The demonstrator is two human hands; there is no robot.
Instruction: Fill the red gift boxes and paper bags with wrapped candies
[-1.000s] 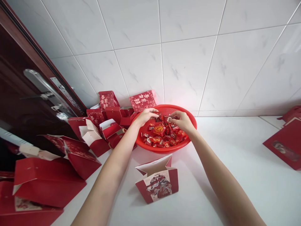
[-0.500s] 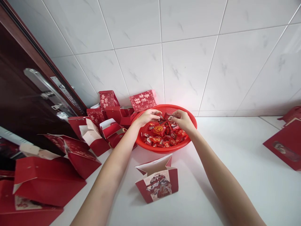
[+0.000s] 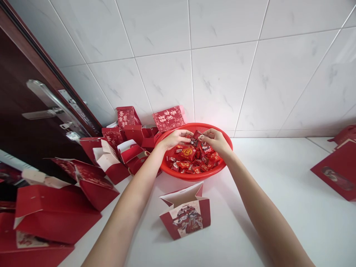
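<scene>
A red plastic basket filled with red-wrapped candies stands on the white table near the wall. Over its back left part is my left hand, its fingers closed around a small dark-wrapped candy. My right hand reaches in from the right and pinches a dark red wrapped candy between thumb and fingers. In front of the basket, an open-topped red gift box with a printed figure stands upright.
Many red boxes crowd the left side, some with open flaps. A printed red box leans on the tiled wall behind the basket. Another red box lies at the far right. A door with a metal handle is at the left.
The dark red candy at my right fingertips is raised a little and shows more clearly. Both hands have otherwise barely moved.
</scene>
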